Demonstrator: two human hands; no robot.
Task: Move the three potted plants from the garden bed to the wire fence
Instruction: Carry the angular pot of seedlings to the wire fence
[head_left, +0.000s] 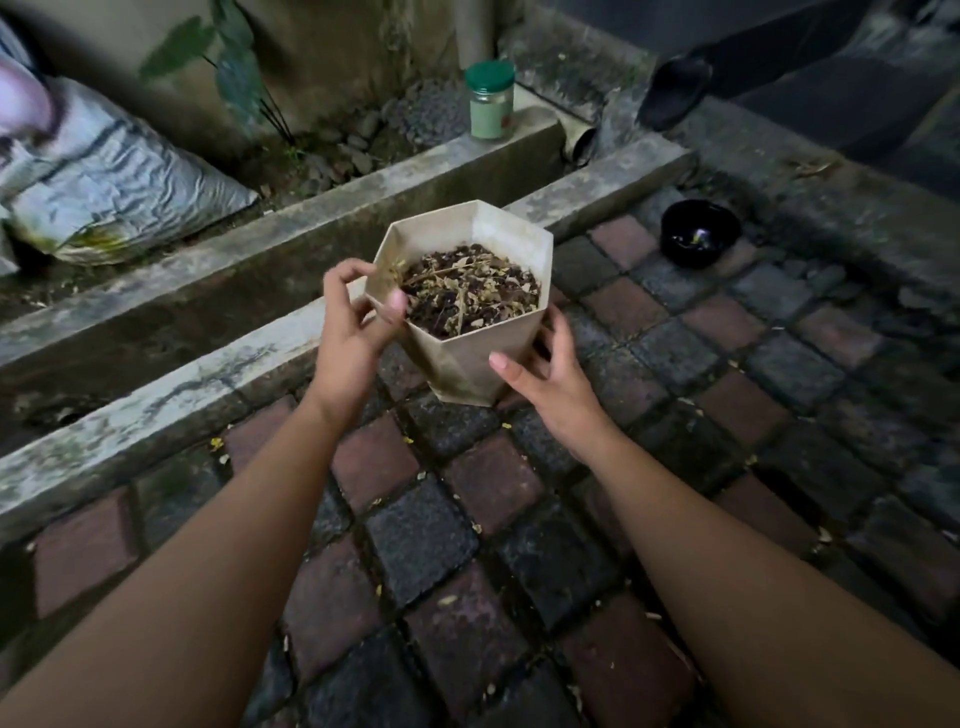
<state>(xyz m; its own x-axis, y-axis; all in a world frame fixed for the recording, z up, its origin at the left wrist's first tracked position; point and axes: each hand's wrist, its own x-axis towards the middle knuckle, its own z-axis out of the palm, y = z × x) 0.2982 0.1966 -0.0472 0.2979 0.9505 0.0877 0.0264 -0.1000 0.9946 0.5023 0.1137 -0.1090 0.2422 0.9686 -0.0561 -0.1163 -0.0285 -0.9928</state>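
Observation:
A beige hexagonal pot (470, 358), filled with dark soil and dry leaves, hangs tilted above the brick paving in the middle of the view. My left hand (350, 332) pinches the pot's left rim, thumb inside and fingers curled over the edge. My right hand (550, 379) cups the pot's lower right side, with its fingers wrapped behind the wall. No living plant shows in the pot. No wire fence is in view.
A concrete gutter (234, 291) runs diagonally behind the pot. Beyond it lie a garden bed with a leafy plant (234, 67), a silver sack (114, 182) and a green-lidded jar (491, 101). A black bowl (698, 234) sits on the paving at right. A person's dark shoe (675, 91) stands at the top right.

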